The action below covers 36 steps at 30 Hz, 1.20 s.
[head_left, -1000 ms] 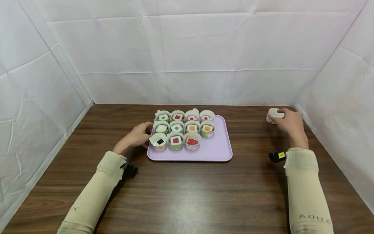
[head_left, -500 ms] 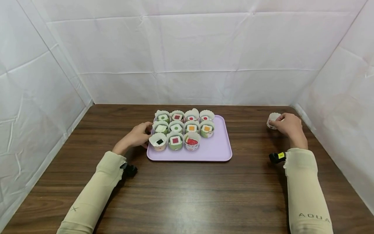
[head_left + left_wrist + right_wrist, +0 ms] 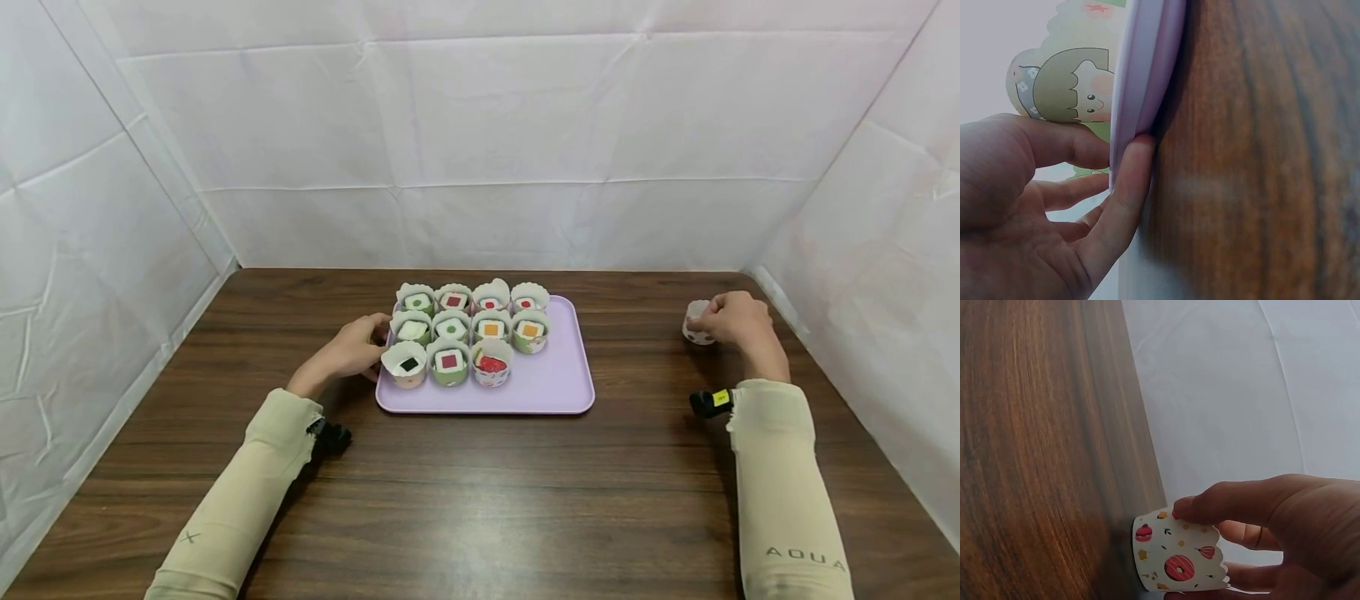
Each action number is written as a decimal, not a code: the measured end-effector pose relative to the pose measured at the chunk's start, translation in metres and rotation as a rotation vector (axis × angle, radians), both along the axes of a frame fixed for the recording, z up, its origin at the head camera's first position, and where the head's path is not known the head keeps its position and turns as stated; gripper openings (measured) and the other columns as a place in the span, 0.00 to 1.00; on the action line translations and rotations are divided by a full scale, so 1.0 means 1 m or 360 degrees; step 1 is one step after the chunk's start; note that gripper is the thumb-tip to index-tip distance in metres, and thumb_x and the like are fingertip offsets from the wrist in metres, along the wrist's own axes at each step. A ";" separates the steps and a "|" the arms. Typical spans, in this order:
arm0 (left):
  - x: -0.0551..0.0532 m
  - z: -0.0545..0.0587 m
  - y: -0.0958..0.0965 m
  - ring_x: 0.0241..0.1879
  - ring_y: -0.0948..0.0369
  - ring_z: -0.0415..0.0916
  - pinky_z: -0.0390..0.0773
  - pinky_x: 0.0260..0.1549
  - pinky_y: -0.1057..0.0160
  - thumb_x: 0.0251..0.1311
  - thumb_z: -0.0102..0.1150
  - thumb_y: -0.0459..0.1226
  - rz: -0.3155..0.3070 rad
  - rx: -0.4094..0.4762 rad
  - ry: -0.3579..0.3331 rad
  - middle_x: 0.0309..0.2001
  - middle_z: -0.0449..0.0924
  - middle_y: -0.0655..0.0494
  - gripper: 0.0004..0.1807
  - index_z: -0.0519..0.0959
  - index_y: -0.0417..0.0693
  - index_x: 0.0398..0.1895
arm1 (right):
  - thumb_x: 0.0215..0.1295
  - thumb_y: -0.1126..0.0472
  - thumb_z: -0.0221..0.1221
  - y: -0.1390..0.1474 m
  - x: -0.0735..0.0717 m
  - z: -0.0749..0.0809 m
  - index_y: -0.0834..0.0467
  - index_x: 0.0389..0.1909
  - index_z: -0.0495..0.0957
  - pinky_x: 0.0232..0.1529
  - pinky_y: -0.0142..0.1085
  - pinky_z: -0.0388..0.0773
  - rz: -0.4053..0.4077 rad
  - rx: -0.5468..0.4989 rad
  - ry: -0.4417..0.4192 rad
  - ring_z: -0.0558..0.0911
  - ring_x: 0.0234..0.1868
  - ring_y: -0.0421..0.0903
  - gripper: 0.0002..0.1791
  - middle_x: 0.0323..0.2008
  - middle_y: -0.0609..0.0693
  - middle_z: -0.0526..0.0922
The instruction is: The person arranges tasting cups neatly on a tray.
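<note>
My left hand [image 3: 354, 346] pinches the left rim of a lilac tray [image 3: 555, 379]. In the left wrist view, digits lie on both sides of that rim [image 3: 1138, 81], beside a paper cup printed with a cartoon face [image 3: 1088, 90]. Frilled paper baking cups stand in rows on the tray, holding white squares with coloured centres; one front cup [image 3: 492, 371] has a red piece. Far to the right, my right hand [image 3: 741, 323] pinches a white baking cup [image 3: 696, 323] near its scalloped rim. Doughnut prints mark its wall [image 3: 1179, 550]; its inside is hard to see.
Dark wood tabletop [image 3: 480, 500] lies under everything. White sheeting [image 3: 510, 225] rises behind the back edge and along both sides; the right-hand sheet [image 3: 862, 292] stands close to my right hand.
My right hand has brought its baking cup slightly nearer to me and down. My left hand and the tray stay in practically the same place.
</note>
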State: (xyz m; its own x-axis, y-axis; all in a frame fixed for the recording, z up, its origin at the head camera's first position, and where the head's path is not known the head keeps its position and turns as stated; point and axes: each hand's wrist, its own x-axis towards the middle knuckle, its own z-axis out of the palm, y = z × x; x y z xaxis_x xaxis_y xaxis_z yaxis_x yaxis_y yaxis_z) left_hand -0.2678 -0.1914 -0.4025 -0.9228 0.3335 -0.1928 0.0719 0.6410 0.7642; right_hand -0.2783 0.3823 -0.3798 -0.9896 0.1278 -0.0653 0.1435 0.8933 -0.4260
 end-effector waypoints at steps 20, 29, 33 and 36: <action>-0.001 -0.001 0.000 0.37 0.52 0.79 0.91 0.31 0.57 0.70 0.50 0.29 0.0008 -0.0004 0.0014 0.59 0.68 0.29 0.31 0.60 0.30 0.75 | 0.69 0.49 0.63 -0.009 0.005 0.026 0.68 0.77 0.53 0.55 0.71 0.71 0.0021 -0.0110 -0.0088 0.62 0.65 0.78 0.46 0.69 0.78 0.61; -0.001 -0.001 0.000 0.37 0.53 0.78 0.91 0.31 0.57 0.71 0.50 0.29 0.0008 -0.0023 0.0014 0.60 0.68 0.30 0.31 0.59 0.31 0.76 | 0.71 0.47 0.61 -0.014 0.008 0.036 0.73 0.73 0.62 0.61 0.71 0.69 0.0151 -0.0010 -0.0067 0.66 0.65 0.77 0.42 0.67 0.77 0.68; -0.001 -0.001 -0.001 0.37 0.53 0.79 0.91 0.31 0.57 0.71 0.50 0.30 0.0000 -0.0027 0.0015 0.60 0.68 0.30 0.31 0.60 0.31 0.76 | 0.70 0.47 0.61 -0.021 0.008 0.039 0.72 0.72 0.63 0.60 0.71 0.70 0.0171 0.0009 -0.0060 0.65 0.64 0.78 0.41 0.67 0.77 0.68; -0.001 -0.001 0.000 0.37 0.53 0.79 0.91 0.31 0.57 0.71 0.50 0.30 -0.0005 -0.0026 0.0015 0.60 0.69 0.29 0.31 0.59 0.31 0.75 | 0.69 0.48 0.61 -0.028 0.008 0.040 0.71 0.72 0.64 0.57 0.70 0.72 0.0189 0.0038 -0.0055 0.65 0.64 0.78 0.40 0.67 0.77 0.67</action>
State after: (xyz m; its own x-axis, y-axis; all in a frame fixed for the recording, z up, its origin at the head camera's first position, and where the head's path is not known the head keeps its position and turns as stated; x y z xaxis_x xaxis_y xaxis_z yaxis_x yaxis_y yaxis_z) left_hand -0.2687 -0.1917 -0.4032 -0.9236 0.3333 -0.1897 0.0811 0.6532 0.7529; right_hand -0.2705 0.3544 -0.3396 -0.9951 0.0115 -0.0983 0.0501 0.9148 -0.4008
